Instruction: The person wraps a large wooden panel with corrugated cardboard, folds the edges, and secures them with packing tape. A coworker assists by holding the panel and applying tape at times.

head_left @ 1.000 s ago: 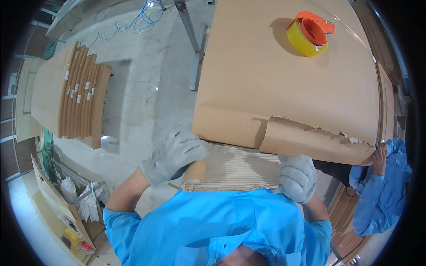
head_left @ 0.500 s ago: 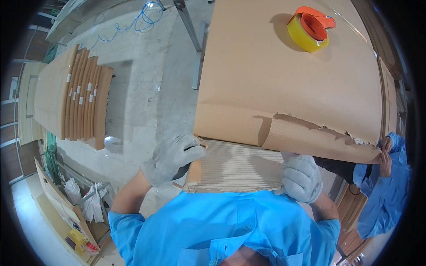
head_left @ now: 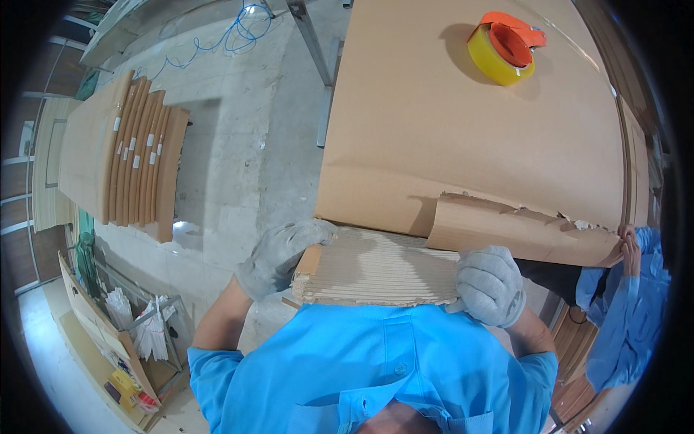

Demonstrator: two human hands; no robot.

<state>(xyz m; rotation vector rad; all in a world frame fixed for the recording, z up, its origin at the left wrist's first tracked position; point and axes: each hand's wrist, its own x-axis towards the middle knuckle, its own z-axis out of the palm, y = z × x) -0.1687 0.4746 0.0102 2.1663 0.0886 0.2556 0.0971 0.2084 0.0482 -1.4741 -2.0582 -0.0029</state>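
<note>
A flap of corrugated cardboard (head_left: pixel 383 271) with its ribs laid bare hangs at the near end of a large brown cardboard pack (head_left: pixel 470 137), just in front of my blue shirt. My left hand (head_left: pixel 285 253), in a grey glove, is bent over the flap's left corner with the fingers gripping its edge. At the opposite side my right hand (head_left: pixel 491 286), gloved too, is closed in a fist round the right edge. A torn-edged cardboard strip (head_left: pixel 520 228) is folded along the pack's near right end. A co-worker's hand (head_left: pixel 629 249) holds that strip's right end.
An orange tape dispenser with a yellow roll (head_left: pixel 502 50) sits on top of the pack. Leftward on the floor stands a stack of flat cardboard packs (head_left: pixel 141 159). A blue hose (head_left: pixel 242 36) lies coiled beyond. A low shelf (head_left: pixel 108 340) is at the lower left.
My left hand has flattened its fingers over the flap's corner, and the flap's near edge has risen slightly. The torn strip's upper edge and the co-worker's hand have shifted a little. My right hand keeps its grip.
</note>
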